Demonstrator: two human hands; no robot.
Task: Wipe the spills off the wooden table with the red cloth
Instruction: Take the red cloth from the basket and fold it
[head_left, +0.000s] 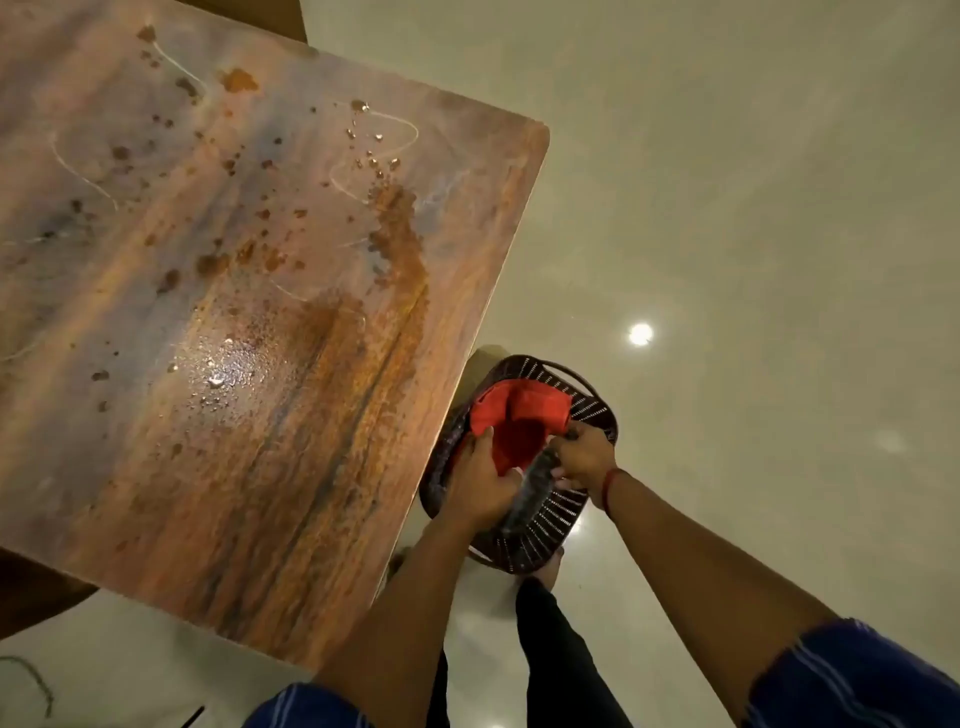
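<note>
The wooden table (208, 312) fills the left of the head view, its near right edge running diagonally from a rounded far corner down toward the person's body, and its top is marked with brown spills (395, 234), scattered droplets and a wet glossy patch near the middle. To the right of that edge lies a wide stretch of pale, shiny floor (753, 208) with nothing standing on it except a dark slotted basket (550, 530), which sits on the floor just beside the table's edge and in front of the person's feet. The red cloth (519, 421) is inside this basket, bunched against the far wall, well below the tabletop. Both hands reach down into the basket. The left hand (483, 478) has its fingers curled in a grip at the near-left edge of the red cloth, touching it. The right hand (584, 454), with a red thread around the wrist, is closed around a dark grey cloth (530, 493) that trails down across the basket's near side; its fingertips also lie against the red cloth's right edge, though I cannot tell whether they pinch it. Blue striped sleeves (852, 675) show at the bottom.
</note>
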